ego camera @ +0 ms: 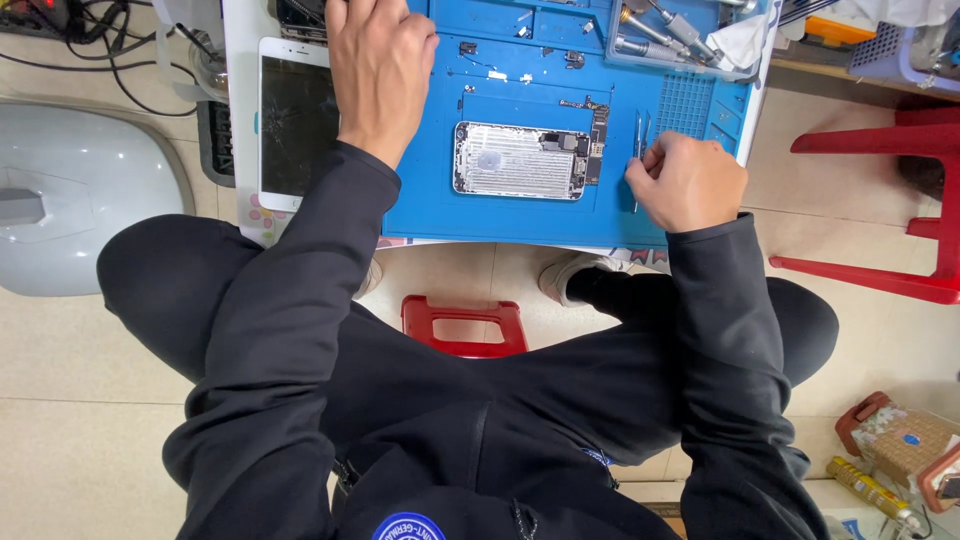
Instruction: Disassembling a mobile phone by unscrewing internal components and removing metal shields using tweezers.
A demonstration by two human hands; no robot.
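Right hand (pixel 688 182) pinches tweezers (pixel 640 140) near the mat's (pixel 430 170) right edge; grip low, lift clear of the phone (pixel 520 160). Left hand (pixel 380 75) rests flat, fingers together.

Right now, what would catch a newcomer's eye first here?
The bright blue mat on the small table, with an opened phone lying at its middle, insides showing. The right hand touches tweezers just right of the phone, while the left hand rests at the mat's left edge, beside a white cracked screen. A red stool stands below, between the knees.
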